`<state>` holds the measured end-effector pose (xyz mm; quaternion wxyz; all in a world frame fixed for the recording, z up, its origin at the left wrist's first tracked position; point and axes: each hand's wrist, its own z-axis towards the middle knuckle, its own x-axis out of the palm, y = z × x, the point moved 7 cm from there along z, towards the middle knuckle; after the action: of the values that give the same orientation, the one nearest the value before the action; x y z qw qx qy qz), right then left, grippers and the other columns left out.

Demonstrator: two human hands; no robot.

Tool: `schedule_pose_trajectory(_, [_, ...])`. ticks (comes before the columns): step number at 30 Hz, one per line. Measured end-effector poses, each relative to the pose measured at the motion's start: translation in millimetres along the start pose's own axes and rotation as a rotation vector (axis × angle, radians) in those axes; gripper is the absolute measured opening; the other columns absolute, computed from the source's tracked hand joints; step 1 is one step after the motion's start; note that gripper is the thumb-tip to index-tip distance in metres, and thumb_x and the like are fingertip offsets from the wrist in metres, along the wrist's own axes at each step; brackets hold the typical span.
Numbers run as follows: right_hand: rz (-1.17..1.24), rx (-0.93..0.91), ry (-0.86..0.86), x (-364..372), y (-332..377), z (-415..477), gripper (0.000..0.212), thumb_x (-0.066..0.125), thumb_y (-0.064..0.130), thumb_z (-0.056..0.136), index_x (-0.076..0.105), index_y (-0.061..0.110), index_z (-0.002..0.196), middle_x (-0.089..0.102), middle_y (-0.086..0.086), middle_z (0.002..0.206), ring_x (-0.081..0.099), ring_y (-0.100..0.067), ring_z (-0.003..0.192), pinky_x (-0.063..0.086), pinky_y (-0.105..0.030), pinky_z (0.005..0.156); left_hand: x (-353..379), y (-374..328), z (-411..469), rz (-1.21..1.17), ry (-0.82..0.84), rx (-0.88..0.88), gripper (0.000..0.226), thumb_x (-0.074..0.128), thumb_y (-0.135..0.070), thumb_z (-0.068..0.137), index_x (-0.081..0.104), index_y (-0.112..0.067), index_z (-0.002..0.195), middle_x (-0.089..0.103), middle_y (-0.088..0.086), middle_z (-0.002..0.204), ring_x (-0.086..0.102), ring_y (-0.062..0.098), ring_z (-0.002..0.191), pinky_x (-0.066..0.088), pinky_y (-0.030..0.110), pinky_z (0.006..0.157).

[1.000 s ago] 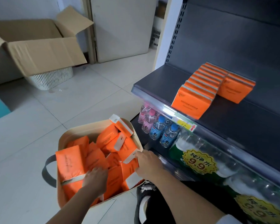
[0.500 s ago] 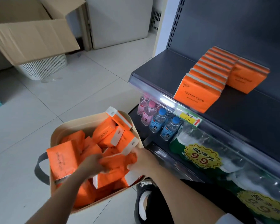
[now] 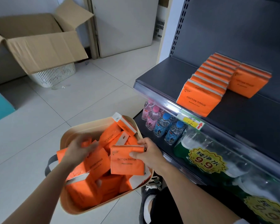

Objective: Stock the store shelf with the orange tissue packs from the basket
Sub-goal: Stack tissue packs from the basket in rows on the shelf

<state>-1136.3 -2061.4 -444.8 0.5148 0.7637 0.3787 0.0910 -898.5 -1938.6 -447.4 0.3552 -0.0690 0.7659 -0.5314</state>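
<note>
One orange tissue pack (image 3: 127, 160) pinched in right hand (image 3: 149, 155), thumb on front face, raised just above basket (image 3: 68, 139). Left hand (image 3: 78, 150) blurred over loose packs at left; grip unclear. Far right on shelf (image 3: 165, 75): upright row of packs (image 3: 205, 88).

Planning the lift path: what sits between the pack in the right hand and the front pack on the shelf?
Head view: small bottles under the shelf edge, between held pack and front pack.
</note>
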Motion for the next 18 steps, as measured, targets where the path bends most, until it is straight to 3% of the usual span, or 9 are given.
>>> schedule_pose_trajectory(1, [0.004,0.007,0.000,1,-1,0,0.050,0.080,0.018,0.076,0.051,0.025,0.116,0.058,0.001,0.114,0.058,-0.009,0.101,0.048,-0.020,0.076,-19,4,2,0.263,-0.140,0.027,0.044,0.063,-0.030,0.067,0.065,-0.029,0.111,0.061,0.004,0.119,0.055,0.026,0.112,0.044,0.047,0.095])
schedule_pose_trajectory(2, [0.001,0.017,0.009,2,-2,0,0.050,0.079,0.017,0.077,0.050,0.025,0.117,0.057,0.001,0.116,0.058,-0.011,0.103,0.048,-0.021,0.077,-30,12,5,0.500,-0.165,-0.002,0.052,0.057,-0.025,0.067,0.061,-0.033,0.118,0.058,0.004,0.125,0.050,0.028,0.117,0.040,0.048,0.098])
schedule_pose_trajectory(5, [-0.040,0.030,0.040,8,-3,2,0.052,0.076,0.013,0.079,0.048,0.026,0.122,0.055,-0.002,0.121,0.055,-0.013,0.108,0.048,-0.027,0.086,-38,59,7,0.845,0.135,-0.278,0.085,0.057,-0.024,0.062,0.032,-0.038,0.142,0.048,0.007,0.135,0.046,0.034,0.121,0.040,0.050,0.099])
schedule_pose_trajectory(7, [-0.050,0.032,0.051,12,-2,1,0.055,0.075,0.013,0.080,0.048,0.024,0.126,0.054,0.000,0.123,0.054,-0.013,0.111,0.048,-0.030,0.090,-35,72,4,0.924,0.246,-0.267,0.100,0.062,-0.033,0.057,0.020,-0.031,0.147,0.053,0.007,0.128,0.048,0.035,0.117,0.045,0.045,0.093])
schedule_pose_trajectory(9, [-0.054,0.035,0.052,13,-1,0,0.055,0.075,0.014,0.080,0.048,0.024,0.126,0.054,0.001,0.123,0.054,-0.014,0.112,0.049,-0.031,0.091,-38,62,0,1.027,0.201,-0.268,0.096,0.072,-0.043,0.061,0.024,-0.036,0.144,0.055,0.000,0.121,0.043,0.030,0.117,0.046,0.038,0.088])
schedule_pose_trajectory(11, [-0.051,0.034,0.053,12,0,-1,0.051,0.075,0.013,0.080,0.049,0.024,0.123,0.054,0.001,0.122,0.054,-0.014,0.110,0.049,-0.028,0.085,-41,44,1,1.121,0.179,-0.279,0.075,0.074,-0.053,0.064,0.043,-0.040,0.131,0.056,-0.006,0.118,0.038,0.024,0.120,0.040,0.035,0.090])
schedule_pose_trajectory(13, [-0.038,0.034,0.047,10,0,0,0.044,0.074,0.012,0.081,0.051,0.025,0.116,0.056,0.001,0.120,0.055,-0.013,0.107,0.049,-0.025,0.079,-43,35,5,1.024,0.181,-0.327,0.058,0.074,-0.058,0.064,0.056,-0.035,0.114,0.059,-0.006,0.108,0.040,0.023,0.117,0.036,0.036,0.088])
schedule_pose_trajectory(16, [-0.031,0.015,0.011,7,2,0,0.038,0.074,0.012,0.081,0.053,0.025,0.109,0.058,0.000,0.115,0.057,-0.012,0.103,0.048,-0.021,0.071,-37,32,14,0.418,0.171,-0.348,0.059,0.084,-0.039,0.063,0.061,-0.023,0.115,0.063,0.005,0.104,0.057,0.027,0.102,0.050,0.036,0.073])
schedule_pose_trajectory(18, [-0.020,0.004,-0.032,4,3,1,0.035,0.074,0.014,0.081,0.053,0.025,0.107,0.059,0.000,0.113,0.058,-0.011,0.100,0.048,-0.020,0.067,-23,20,11,0.078,0.255,-0.340,0.045,0.079,-0.018,0.076,0.059,-0.021,0.117,0.064,0.012,0.108,0.064,0.030,0.094,0.056,0.038,0.062])
